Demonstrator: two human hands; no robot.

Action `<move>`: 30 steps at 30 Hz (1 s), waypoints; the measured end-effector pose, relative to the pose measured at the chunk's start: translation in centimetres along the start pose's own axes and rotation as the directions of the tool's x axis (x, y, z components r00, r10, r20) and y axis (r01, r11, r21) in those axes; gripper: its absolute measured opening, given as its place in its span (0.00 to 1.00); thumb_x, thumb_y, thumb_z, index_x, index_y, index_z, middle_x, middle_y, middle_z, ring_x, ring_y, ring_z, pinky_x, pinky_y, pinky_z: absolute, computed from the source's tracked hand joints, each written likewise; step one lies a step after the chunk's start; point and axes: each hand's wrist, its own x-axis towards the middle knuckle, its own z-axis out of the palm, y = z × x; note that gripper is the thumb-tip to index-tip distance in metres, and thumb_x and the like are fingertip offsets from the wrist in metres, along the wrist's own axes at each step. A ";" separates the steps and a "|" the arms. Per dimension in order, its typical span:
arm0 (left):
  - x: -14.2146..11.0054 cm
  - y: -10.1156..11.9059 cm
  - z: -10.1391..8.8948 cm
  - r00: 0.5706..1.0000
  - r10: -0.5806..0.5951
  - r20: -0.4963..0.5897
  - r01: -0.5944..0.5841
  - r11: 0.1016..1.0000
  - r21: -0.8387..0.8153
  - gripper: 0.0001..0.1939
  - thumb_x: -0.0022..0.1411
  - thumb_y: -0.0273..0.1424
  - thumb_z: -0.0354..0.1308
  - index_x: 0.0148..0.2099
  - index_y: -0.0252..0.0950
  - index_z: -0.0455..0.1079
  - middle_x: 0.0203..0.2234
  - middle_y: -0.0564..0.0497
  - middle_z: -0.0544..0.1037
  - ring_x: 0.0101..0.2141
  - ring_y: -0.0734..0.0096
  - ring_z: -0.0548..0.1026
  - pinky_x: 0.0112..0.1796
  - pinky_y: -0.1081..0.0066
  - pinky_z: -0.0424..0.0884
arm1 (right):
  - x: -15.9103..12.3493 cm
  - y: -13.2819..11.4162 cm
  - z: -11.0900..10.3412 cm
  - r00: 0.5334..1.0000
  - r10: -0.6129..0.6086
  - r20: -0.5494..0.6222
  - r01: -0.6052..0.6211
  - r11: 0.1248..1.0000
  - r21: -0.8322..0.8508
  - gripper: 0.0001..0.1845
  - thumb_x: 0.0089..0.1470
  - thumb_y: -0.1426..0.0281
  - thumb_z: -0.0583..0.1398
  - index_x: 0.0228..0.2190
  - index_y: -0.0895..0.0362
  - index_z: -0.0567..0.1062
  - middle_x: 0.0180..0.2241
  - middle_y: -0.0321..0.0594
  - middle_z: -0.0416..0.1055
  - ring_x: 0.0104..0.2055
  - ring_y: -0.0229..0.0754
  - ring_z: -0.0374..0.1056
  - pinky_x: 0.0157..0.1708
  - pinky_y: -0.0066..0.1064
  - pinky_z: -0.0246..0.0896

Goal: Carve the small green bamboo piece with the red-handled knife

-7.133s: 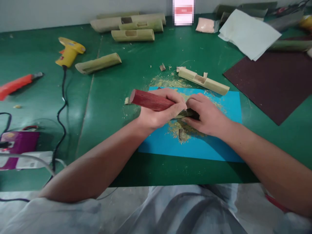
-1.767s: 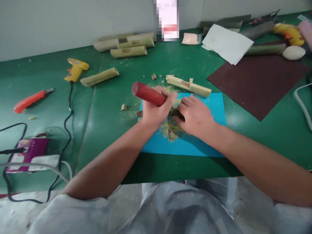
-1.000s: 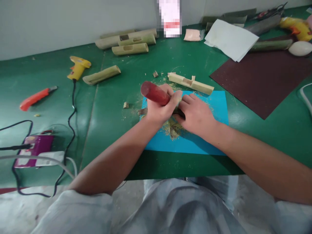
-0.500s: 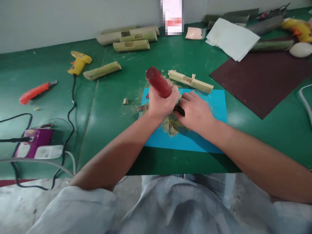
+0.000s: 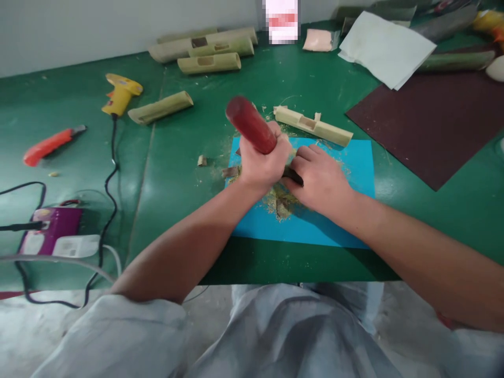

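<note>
My left hand (image 5: 262, 163) is wrapped round a red wooden tool handle (image 5: 250, 125) that points up and to the left. My right hand (image 5: 321, 178) is closed on a small dark bamboo piece (image 5: 293, 176), pressed down on a blue mat (image 5: 354, 173). The two hands touch over a pile of sawdust (image 5: 281, 202). The tool's working end is hidden between the hands. A pale notched bamboo piece (image 5: 313, 125) lies just beyond the mat.
On the green table (image 5: 189, 173) lie a yellow glue gun (image 5: 118, 92) with its black cord, an orange utility knife (image 5: 49, 144), several bamboo tubes (image 5: 208, 50), a dark brown sheet (image 5: 429, 118), white paper (image 5: 386, 47) and a purple box (image 5: 51, 236).
The red handle has tilted from nearly flat to steeply upright in my left hand. My right hand has stayed on the dark piece over the mat.
</note>
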 end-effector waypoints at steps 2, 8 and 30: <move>0.0 0.1 0.0 0.998 -0.061 -0.035 0.059 0.997 -0.051 0.24 0.59 0.32 0.65 0.20 0.39 0.53 0.16 0.57 0.57 0.20 0.75 0.57 0.24 0.66 0.56 | 0.0 0.1 0.0 1.000 -0.004 0.003 0.004 1.000 0.000 0.10 0.64 0.67 0.60 0.35 0.60 0.78 0.38 0.50 0.74 0.44 0.52 0.66 0.45 0.42 0.58; 0.1 1.0 0.1 0.979 -0.187 -0.074 0.178 0.977 -0.117 0.24 0.62 0.33 0.64 0.19 0.38 0.56 0.16 0.56 0.61 0.20 0.76 0.60 0.24 0.68 0.60 | -0.2 0.0 -0.1 1.000 -0.010 -0.024 0.010 1.000 -0.013 0.09 0.64 0.67 0.59 0.35 0.59 0.78 0.39 0.49 0.75 0.44 0.52 0.67 0.45 0.43 0.60; 0.2 0.0 0.0 0.997 -0.060 0.044 0.061 0.998 -0.002 0.23 0.57 0.28 0.65 0.21 0.38 0.53 0.17 0.57 0.57 0.21 0.76 0.56 0.24 0.67 0.56 | -0.4 0.0 0.1 0.999 -0.027 -0.044 0.027 1.000 -0.007 0.11 0.65 0.66 0.59 0.34 0.57 0.77 0.38 0.48 0.74 0.43 0.52 0.67 0.45 0.44 0.60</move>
